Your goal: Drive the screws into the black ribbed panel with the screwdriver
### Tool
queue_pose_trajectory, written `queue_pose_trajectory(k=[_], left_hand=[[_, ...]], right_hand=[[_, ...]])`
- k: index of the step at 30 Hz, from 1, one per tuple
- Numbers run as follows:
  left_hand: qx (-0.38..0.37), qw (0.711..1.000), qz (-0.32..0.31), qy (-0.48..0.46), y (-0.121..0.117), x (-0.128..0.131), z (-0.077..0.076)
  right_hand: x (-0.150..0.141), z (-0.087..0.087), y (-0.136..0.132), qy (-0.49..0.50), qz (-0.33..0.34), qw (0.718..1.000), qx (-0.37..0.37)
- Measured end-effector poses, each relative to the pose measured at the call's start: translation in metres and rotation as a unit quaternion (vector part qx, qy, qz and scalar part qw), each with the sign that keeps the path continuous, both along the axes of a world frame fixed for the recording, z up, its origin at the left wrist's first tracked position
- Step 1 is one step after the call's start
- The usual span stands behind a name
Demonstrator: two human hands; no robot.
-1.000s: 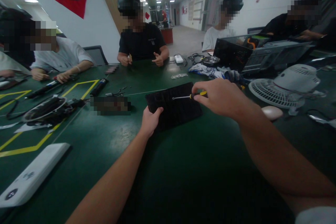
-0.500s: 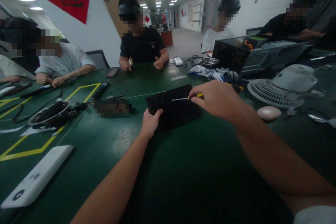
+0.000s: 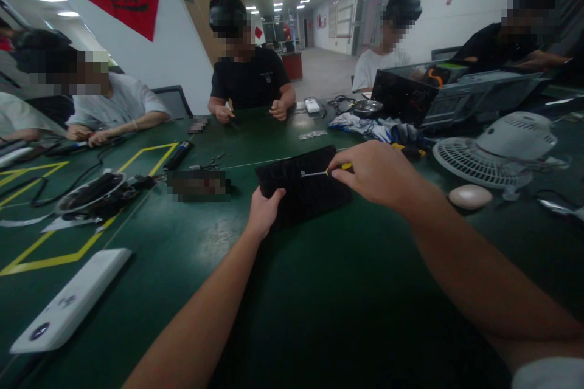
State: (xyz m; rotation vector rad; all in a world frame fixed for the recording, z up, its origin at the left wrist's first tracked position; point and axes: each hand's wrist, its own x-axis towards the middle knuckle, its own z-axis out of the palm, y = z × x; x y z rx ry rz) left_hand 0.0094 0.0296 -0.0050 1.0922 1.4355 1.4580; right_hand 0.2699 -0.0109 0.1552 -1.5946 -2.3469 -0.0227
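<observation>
A flat black rectangular panel (image 3: pixel 305 191) lies on the dark green table (image 3: pixel 319 292) in front of me. My left hand (image 3: pixel 264 209) grips its near left corner, fingers curled over the edge. My right hand (image 3: pixel 371 173) is closed on a small screwdriver (image 3: pixel 319 172) with a yellow and black handle. Its thin metal shaft points left, with the tip resting on the panel's upper middle.
A white fan (image 3: pixel 497 155) and a pale oval object (image 3: pixel 469 196) lie to the right. A white remote-like device (image 3: pixel 68 304) sits near left. Yellow tape lines, cables and a round part (image 3: pixel 89 191) fill the left. Other people sit around the table; an open computer case (image 3: pixel 438 100) stands behind.
My right hand has slid slightly toward me and left along the panel, and more of the yellow handle is covered by my fingers. The left hand keeps its hold.
</observation>
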Motion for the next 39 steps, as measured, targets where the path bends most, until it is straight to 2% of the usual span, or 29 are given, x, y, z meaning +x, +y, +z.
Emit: queue_pose_trajectory(k=[9,15,24,39], left_hand=[[0.001,1.0,-0.003,0.008,-0.0003,0.0003,0.001],[-0.003,1.0,-0.005,-0.002,-0.0016,0.0011,0.0035],[-0.001,1.0,-0.001,-0.009,0.0001,0.0003,-0.0005],[-0.005,1.0,-0.003,0.001,-0.0004,0.0019,0.0026]], right_hand=[[0.0083,0.0086,-0.0036,-0.005,-0.036,0.998,0.05],[0.0083,0.0072,-0.0024,0.002,-0.017,0.996,0.082],[0.0066,0.0071,-0.0014,-0.003,-0.003,0.997,0.076],[0.0021,0.0038,-0.0013,-0.004,-0.006,0.997,0.074]])
